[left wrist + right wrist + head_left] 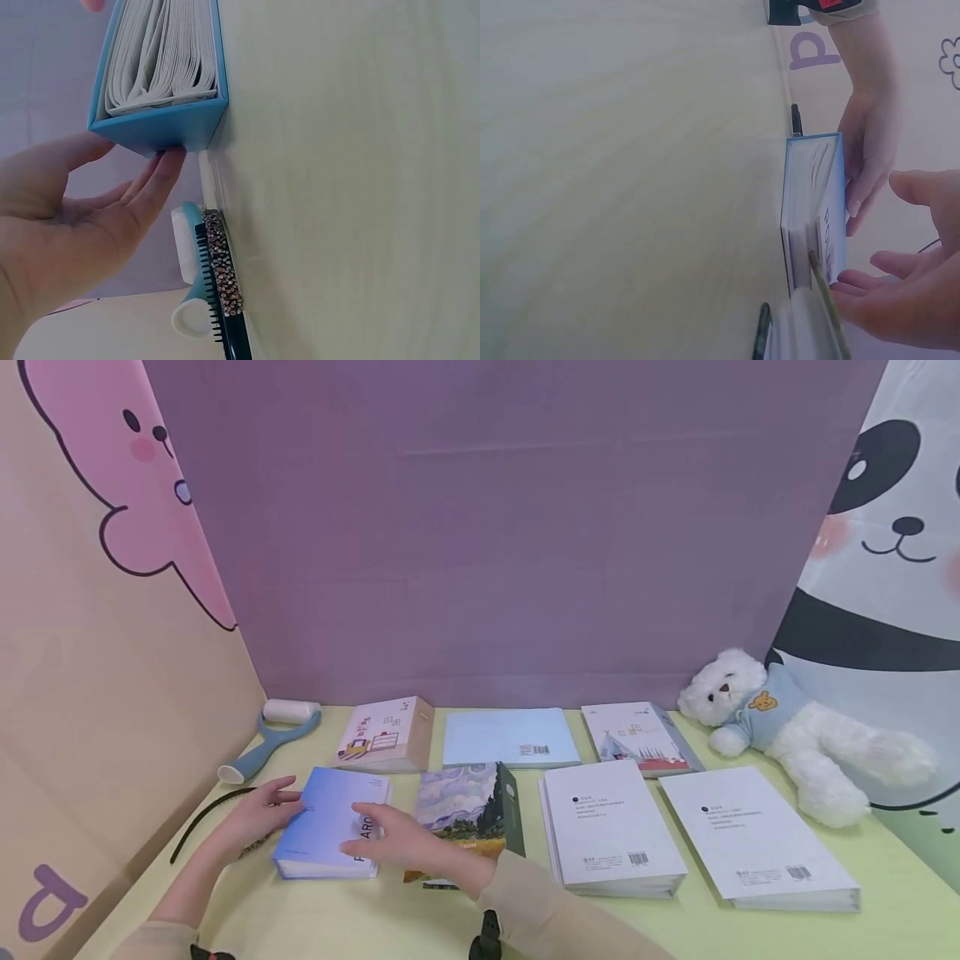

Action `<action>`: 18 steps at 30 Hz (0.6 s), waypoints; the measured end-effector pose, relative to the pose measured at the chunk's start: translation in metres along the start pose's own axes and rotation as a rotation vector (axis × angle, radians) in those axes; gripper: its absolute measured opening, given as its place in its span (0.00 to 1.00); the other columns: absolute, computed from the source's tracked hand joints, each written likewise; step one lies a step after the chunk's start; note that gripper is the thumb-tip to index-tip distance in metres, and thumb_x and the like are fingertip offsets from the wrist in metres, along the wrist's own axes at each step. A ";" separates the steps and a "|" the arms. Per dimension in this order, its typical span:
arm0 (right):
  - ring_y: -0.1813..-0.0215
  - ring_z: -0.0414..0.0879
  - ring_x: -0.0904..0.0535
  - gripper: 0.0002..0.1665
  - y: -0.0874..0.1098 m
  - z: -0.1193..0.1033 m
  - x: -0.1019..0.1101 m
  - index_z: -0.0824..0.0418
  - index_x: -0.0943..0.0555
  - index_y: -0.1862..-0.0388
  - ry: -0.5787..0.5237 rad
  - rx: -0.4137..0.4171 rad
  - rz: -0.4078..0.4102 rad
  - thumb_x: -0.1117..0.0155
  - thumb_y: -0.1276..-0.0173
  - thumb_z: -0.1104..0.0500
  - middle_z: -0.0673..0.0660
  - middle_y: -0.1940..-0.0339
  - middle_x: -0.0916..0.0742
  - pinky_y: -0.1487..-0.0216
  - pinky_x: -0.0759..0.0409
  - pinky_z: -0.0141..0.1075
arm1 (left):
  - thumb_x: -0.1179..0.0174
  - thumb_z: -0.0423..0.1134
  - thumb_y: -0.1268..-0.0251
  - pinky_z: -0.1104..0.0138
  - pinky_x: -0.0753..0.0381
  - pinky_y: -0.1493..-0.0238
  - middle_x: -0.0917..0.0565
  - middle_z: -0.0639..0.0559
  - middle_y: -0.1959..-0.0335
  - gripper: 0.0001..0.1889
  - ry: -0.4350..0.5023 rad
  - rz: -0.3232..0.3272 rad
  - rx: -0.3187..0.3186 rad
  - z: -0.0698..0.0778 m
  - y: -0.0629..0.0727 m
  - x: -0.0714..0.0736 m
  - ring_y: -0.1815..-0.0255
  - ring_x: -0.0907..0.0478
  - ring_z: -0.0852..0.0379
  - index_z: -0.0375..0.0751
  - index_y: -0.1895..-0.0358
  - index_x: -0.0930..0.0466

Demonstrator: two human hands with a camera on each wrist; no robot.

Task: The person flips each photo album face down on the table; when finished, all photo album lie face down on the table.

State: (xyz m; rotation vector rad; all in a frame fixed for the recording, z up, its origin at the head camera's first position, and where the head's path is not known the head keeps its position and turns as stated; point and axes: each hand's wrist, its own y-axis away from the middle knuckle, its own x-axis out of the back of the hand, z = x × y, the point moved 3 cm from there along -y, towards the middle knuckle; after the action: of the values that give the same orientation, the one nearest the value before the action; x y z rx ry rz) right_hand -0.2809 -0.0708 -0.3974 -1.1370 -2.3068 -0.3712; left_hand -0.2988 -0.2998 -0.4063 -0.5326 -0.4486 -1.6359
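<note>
A blue photo album (322, 827) lies flat at the front left of the table, its white page edges towards the front and right. At its left side, my left hand (262, 814) touches the album's blue spine with extended fingers, as the left wrist view shows on the album (161, 127). My right hand (401, 843) reaches over the album's right part, thumb and fingers spread; in the right wrist view that hand (922, 277) holds nothing. Under the right forearm lies an album with a painted landscape cover (465, 818), partly hidden.
Two white albums (611, 827) (757, 835) lie at the front right. Behind are a pink album (382, 735), a pale blue one (510, 739) and another white one (633, 735). A lint roller (273, 743), a studded comb (223, 270) and a plush bear (780, 718) lie around them.
</note>
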 end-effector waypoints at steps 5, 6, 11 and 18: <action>0.29 0.49 0.37 0.35 -0.004 0.002 -0.004 0.57 0.33 0.31 0.015 -0.005 -0.003 0.40 0.34 0.45 0.52 0.31 0.29 0.32 0.35 0.44 | 0.43 0.42 0.34 0.59 0.19 0.52 0.28 0.27 0.42 0.32 -0.007 -0.031 0.000 0.000 0.002 -0.001 0.47 0.23 0.44 0.21 0.36 0.39; 0.29 0.49 0.36 0.35 -0.004 0.002 -0.005 0.58 0.33 0.32 0.016 -0.001 0.000 0.40 0.34 0.46 0.53 0.31 0.28 0.32 0.35 0.43 | 0.43 0.42 0.34 0.59 0.18 0.53 0.27 0.28 0.42 0.31 0.005 -0.037 0.003 0.000 0.003 -0.002 0.48 0.23 0.46 0.21 0.37 0.37; 0.32 0.50 0.33 0.32 -0.006 0.004 -0.008 0.59 0.29 0.35 0.043 -0.009 0.012 0.39 0.35 0.46 0.55 0.33 0.27 0.34 0.32 0.42 | 0.45 0.43 0.32 0.57 0.18 0.55 0.25 0.28 0.45 0.31 0.086 -0.103 0.068 -0.002 0.005 -0.004 0.52 0.20 0.49 0.18 0.37 0.39; 0.29 0.55 0.41 0.32 -0.001 0.009 -0.010 0.57 0.28 0.36 0.019 -0.103 -0.003 0.37 0.37 0.47 0.56 0.29 0.37 0.35 0.33 0.49 | 0.46 0.45 0.31 0.54 0.17 0.56 0.24 0.30 0.47 0.32 0.099 -0.156 0.101 -0.002 0.009 -0.003 0.51 0.20 0.46 0.18 0.38 0.38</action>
State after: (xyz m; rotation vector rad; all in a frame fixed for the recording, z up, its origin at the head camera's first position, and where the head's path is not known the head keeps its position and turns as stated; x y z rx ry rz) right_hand -0.2797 -0.0737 -0.4100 -1.1745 -2.2957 -0.5055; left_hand -0.2896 -0.2995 -0.4097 -0.3458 -0.5065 -1.7695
